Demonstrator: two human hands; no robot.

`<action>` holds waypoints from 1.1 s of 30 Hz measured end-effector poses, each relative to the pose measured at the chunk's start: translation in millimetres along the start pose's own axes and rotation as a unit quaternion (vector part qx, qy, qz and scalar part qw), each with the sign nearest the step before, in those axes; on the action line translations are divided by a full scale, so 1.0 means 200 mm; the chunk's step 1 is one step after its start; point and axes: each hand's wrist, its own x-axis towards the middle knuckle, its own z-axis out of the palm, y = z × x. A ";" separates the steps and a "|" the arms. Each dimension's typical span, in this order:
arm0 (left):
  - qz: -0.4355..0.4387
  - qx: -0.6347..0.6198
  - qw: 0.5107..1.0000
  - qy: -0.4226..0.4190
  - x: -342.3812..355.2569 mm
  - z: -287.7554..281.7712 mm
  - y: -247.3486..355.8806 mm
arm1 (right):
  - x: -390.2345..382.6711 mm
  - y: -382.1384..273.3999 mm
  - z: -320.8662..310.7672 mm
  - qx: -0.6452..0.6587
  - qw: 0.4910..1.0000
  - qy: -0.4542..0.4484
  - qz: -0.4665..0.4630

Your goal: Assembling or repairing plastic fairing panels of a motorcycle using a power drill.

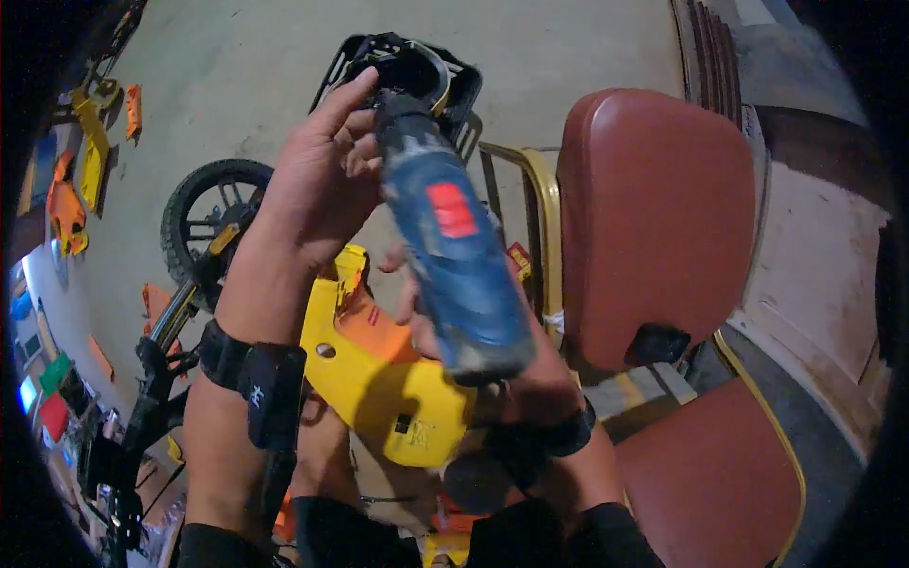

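Observation:
A blue power tool (453, 248) with a red label, shaped like an angle grinder, is held up in front of me. My right hand (511, 364) grips its lower body from underneath. My left hand (322, 175) touches the black head end of the tool near the top, fingers partly spread around it. Both wrists wear black straps. Below the tool lies a yellow and orange body panel (379, 379) of a small motorbike.
A red padded chair (653, 218) with a gold metal frame stands at the right. A small motorbike's front wheel (204, 222) and fork are at the left on the concrete floor. Orange and yellow parts (80, 156) lie far left. A black crate (464, 80) sits behind the tool.

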 end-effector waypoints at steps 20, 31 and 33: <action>-0.254 -0.216 0.941 -0.052 0.98 -0.50 -0.24 | 0.70 -0.29 -0.13 -0.761 0.647 0.037 -0.037; -0.290 -0.362 0.880 -0.107 1.17 -0.66 -0.38 | 0.87 -0.26 -0.22 -0.808 0.587 0.056 -0.003; -0.266 -0.353 0.893 -0.090 1.15 -0.63 -0.35 | 0.86 -0.26 -0.24 -0.802 0.593 0.052 -0.052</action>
